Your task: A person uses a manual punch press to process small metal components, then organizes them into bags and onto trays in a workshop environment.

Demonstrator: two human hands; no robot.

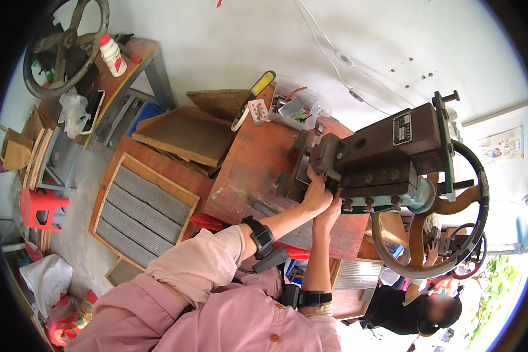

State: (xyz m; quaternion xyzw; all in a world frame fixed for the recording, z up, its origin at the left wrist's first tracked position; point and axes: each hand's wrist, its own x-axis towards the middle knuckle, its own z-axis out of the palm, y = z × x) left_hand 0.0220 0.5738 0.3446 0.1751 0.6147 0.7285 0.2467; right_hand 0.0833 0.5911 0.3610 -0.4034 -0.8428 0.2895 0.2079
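Note:
A dark brown hand-operated bench machine (381,144) lies across the right of the red work table (246,170), its large handwheel (416,273) at the far right end. Both my hands are at the blocks on the left end of this machine. My left hand (318,195) is closed, with its fingers reaching up against the metal block. Just below and to the right, my right hand (327,218) is closed too, its fingertips near a small dark part (331,185) by the machine's underside. Fingers and metal hide what they grip. Black bands circle both my wrists.
A clear plastic bin (293,111) of small items stands at the table's back, near a yellow-and-black lamp (258,88). Left are a wood-framed tray (144,205), stacked boards (185,132) and a red stool (41,208). Another person (405,308) works at lower right.

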